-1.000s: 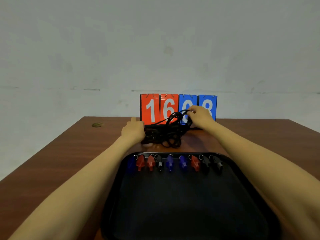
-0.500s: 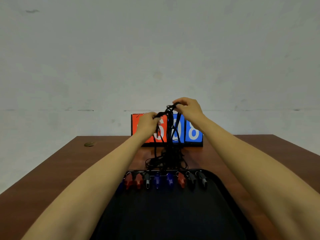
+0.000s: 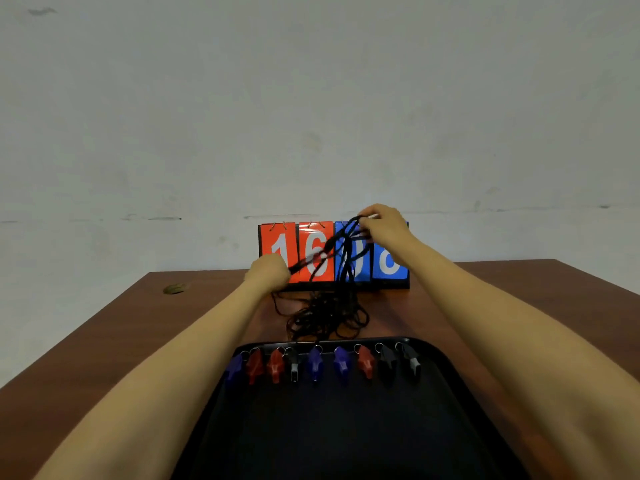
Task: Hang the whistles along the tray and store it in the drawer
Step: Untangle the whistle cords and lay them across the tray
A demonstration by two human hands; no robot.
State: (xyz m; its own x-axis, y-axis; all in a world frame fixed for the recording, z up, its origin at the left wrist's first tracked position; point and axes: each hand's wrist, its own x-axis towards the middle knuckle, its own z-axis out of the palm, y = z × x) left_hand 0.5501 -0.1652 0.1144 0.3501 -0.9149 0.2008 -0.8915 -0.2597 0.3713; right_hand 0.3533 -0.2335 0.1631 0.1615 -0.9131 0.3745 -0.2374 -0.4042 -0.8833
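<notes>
The whistles hang in a row along the tray's far rim, just short of both hands, their black cords spilling beyond it, seemingly being untangled. The left hand fists a bunch of cords; the right hand, higher, pinches several loops taut.

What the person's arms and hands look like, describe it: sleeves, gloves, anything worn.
Both hands are bare: the left hand and the right hand wear no gloves. The left forearm and right forearm are bare too, with no sleeve in view down to the picture's edge. No watch or bracelet at either wrist; no ring shows on the visible fingers.
</notes>
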